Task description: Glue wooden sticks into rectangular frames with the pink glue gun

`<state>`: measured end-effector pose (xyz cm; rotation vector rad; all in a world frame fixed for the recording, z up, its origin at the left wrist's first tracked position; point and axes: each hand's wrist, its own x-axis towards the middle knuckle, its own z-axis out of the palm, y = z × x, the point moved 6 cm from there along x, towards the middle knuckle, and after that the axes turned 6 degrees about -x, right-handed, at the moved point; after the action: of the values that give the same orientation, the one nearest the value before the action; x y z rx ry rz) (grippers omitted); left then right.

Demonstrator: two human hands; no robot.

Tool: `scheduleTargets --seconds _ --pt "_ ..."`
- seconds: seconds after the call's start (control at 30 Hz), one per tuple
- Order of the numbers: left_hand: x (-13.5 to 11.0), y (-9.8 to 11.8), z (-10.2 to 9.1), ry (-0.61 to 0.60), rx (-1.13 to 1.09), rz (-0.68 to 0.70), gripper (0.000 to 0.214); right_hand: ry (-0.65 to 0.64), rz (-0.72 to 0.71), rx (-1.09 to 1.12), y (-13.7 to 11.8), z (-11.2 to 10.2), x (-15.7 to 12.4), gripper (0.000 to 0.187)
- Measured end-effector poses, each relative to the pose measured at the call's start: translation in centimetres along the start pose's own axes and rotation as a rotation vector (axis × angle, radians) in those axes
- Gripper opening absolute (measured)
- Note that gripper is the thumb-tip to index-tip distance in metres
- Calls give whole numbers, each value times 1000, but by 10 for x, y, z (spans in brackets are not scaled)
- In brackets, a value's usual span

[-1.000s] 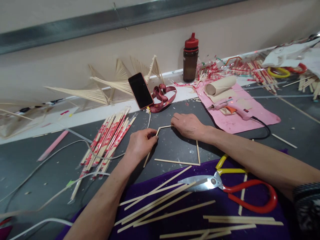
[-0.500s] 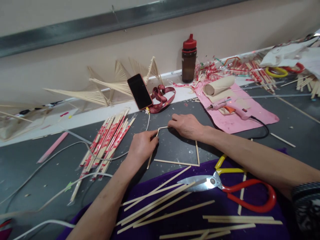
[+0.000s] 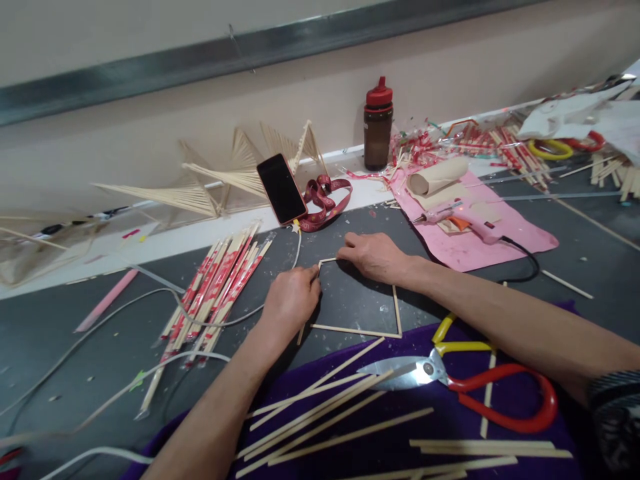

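Observation:
A square frame of thin wooden sticks (image 3: 357, 329) lies flat on the grey table (image 3: 75, 313). My left hand (image 3: 290, 301) is closed, its fingers pinching the frame's upper left corner. My right hand (image 3: 373, 256) lies over the frame's top edge, fingers curled down onto the stick. Several loose wooden sticks (image 3: 320, 413) rest on a purple cloth (image 3: 505, 407) in front of me, beside red-handled scissors (image 3: 460, 383).
A bundle of red-wrapped chopsticks (image 3: 220, 283) lies at the left with white cables (image 3: 100, 320). A phone (image 3: 281, 189), a red lanyard (image 3: 325, 193), a brown bottle (image 3: 377, 127), stick models (image 3: 235, 170), and a glue gun (image 3: 465, 220) on a pink mat (image 3: 475, 243) stand behind.
My left hand has slid slightly right and down along the frame's left corner. The right hand stays on the top edge. The view has shifted a little.

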<state>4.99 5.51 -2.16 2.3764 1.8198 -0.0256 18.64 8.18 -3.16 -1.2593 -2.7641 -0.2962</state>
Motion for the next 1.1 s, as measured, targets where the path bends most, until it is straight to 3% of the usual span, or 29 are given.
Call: scheduleTargets --seconds 1.1 --pt "-1 7 -3 -4 78 0 34 -2 -106 9 -6 -7 4 20"
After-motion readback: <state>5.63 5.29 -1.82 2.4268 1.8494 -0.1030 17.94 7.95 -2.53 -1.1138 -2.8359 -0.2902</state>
